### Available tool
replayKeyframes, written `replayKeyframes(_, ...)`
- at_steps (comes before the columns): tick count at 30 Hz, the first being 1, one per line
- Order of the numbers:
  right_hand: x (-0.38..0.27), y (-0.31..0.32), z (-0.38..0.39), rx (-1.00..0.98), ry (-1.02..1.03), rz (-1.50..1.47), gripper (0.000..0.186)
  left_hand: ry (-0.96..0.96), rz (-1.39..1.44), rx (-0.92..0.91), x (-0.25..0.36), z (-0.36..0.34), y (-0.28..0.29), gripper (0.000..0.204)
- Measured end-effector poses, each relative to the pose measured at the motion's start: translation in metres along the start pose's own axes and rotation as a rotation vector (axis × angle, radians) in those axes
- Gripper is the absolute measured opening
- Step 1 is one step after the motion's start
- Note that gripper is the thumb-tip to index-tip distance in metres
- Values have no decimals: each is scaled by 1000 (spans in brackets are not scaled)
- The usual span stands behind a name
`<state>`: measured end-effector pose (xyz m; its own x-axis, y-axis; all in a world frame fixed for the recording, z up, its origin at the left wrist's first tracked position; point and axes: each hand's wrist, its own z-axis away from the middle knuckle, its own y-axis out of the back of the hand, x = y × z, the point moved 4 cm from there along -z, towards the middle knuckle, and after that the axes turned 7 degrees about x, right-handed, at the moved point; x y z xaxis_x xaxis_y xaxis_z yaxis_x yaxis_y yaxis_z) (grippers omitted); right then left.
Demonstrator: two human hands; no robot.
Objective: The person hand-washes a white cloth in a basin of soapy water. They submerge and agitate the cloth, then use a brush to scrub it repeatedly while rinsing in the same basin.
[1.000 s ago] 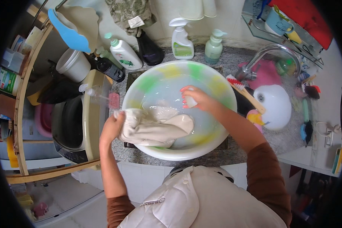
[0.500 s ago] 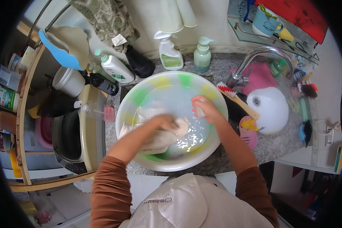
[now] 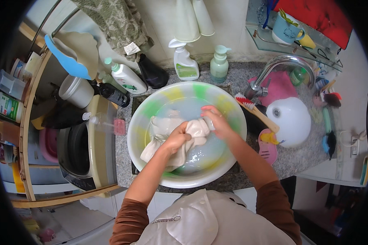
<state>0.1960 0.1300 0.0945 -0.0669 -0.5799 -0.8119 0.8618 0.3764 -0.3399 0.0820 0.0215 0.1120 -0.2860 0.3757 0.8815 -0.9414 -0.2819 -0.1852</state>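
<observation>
A large round plastic basin, white with green and yellow patches, holds cloudy water. A wet cream-coloured cloth lies bunched in its left half, partly under the water. My left hand grips a raised fold of this cloth, fingers closed around it. From the right, my right hand holds a whitish bar of soap between thumb and fingers, against the lifted fold. The palm hides part of the soap.
Right of the basin are a wooden-handled brush, a pink soap dish, an upturned white bowl and a tap. Behind stand a spray bottle and a pump bottle. A washing machine is at left.
My left hand, blurred before, now grips a lifted fold of the cloth. My right hand has moved left, bringing the soap against it. The cloth is bunched nearer the basin's middle.
</observation>
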Motion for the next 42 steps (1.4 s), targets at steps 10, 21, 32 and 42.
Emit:
replayKeyframes(10,-30,-76,44,-131,333,-369,29,71,856,134,-3,16,37,34)
replayKeyframes(21,-6,-146,74,133,1537,1038,14,-208,1038,79,-8,25,25,40)
replayKeyframes(32,21,-141,59,-13,1223,1062,26,-293,1085,-146,-36,0,48,39)
replayKeyframes(42,-13,-146,83,-125,1246,615,15,-127,956,206,-46,1,71,32)
